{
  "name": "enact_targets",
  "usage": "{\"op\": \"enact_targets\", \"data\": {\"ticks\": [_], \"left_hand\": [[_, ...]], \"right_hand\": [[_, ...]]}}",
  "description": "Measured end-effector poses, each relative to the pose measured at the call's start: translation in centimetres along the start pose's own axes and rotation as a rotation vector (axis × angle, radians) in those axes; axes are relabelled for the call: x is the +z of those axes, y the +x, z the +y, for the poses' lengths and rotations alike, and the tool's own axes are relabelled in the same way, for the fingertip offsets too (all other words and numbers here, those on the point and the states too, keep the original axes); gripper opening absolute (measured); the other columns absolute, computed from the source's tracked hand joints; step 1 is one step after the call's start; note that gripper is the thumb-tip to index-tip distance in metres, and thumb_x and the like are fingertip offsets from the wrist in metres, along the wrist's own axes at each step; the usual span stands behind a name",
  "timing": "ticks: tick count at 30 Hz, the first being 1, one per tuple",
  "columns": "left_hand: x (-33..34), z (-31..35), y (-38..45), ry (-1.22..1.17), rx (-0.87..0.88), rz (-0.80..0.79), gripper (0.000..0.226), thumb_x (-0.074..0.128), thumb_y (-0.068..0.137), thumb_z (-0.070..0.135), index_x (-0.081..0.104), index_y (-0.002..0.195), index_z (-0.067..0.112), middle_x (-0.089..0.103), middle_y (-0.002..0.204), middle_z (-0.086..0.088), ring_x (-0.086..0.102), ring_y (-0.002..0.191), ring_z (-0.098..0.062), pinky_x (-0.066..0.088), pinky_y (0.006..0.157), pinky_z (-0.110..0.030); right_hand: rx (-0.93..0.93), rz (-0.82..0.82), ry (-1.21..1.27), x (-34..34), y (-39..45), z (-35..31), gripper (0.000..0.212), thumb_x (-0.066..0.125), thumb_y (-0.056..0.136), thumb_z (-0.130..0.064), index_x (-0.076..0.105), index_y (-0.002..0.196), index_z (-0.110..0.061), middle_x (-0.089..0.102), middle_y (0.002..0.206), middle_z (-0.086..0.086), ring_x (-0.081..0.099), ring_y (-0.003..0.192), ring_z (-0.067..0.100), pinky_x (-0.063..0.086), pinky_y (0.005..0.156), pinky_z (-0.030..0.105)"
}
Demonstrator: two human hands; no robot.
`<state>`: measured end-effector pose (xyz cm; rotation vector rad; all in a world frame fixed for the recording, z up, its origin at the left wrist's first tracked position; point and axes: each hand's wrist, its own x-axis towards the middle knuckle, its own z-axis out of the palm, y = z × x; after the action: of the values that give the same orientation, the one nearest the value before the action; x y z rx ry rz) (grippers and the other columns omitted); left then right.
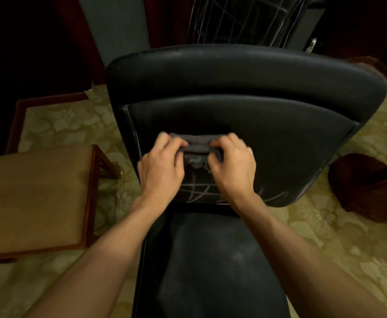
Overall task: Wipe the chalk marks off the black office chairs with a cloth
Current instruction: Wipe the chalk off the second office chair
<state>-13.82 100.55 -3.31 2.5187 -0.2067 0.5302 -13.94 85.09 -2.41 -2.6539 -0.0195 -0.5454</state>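
Note:
A black office chair [245, 74] stands right in front of me, its backrest facing up toward the camera and its seat [211, 260] below. Both my hands grip a folded grey cloth [197, 144] against the middle of the backrest. My left hand [159, 166] holds its left end, my right hand [232, 165] its right end. White chalk lines [197, 193] cross the lower part of the backrest under my wrists. A second black chair [245, 19] behind is covered in chalk lines.
A wooden stool with a tan cushion [34, 198] stands at the left, close to the chair. A dark round wooden piece [366, 187] sits at the right. The floor is a pale patterned carpet [339, 244].

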Motion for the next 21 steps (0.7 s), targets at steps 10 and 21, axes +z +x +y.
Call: {"op": "enact_targets", "data": {"ticks": [10,21], "left_hand": [[-2.4,-0.8,2.2,0.008,-0.001,0.101,0.019,0.064,0.088,0.011,0.065,0.106,0.017,0.056,0.102,-0.007,0.061,0.079,-0.028,0.046,0.061,-0.038],[-4.5,-3.0,1.3,0.027,0.061,0.097,0.019,0.064,0.090,0.011,0.065,0.108,0.016,0.057,0.105,-0.007,0.060,0.077,-0.021,0.047,0.058,-0.033]], "right_hand": [[-0.149,0.235,-0.006,0.7,2.8,-3.0,0.011,0.066,0.083,-0.015,0.064,0.093,-0.013,0.061,0.093,0.005,0.053,0.082,0.022,0.027,0.068,0.028],[-0.173,0.162,-0.035,0.4,1.2,-4.8,0.015,0.064,0.082,-0.017,0.065,0.096,-0.015,0.061,0.095,0.006,0.056,0.085,0.027,0.030,0.070,0.034]]}}
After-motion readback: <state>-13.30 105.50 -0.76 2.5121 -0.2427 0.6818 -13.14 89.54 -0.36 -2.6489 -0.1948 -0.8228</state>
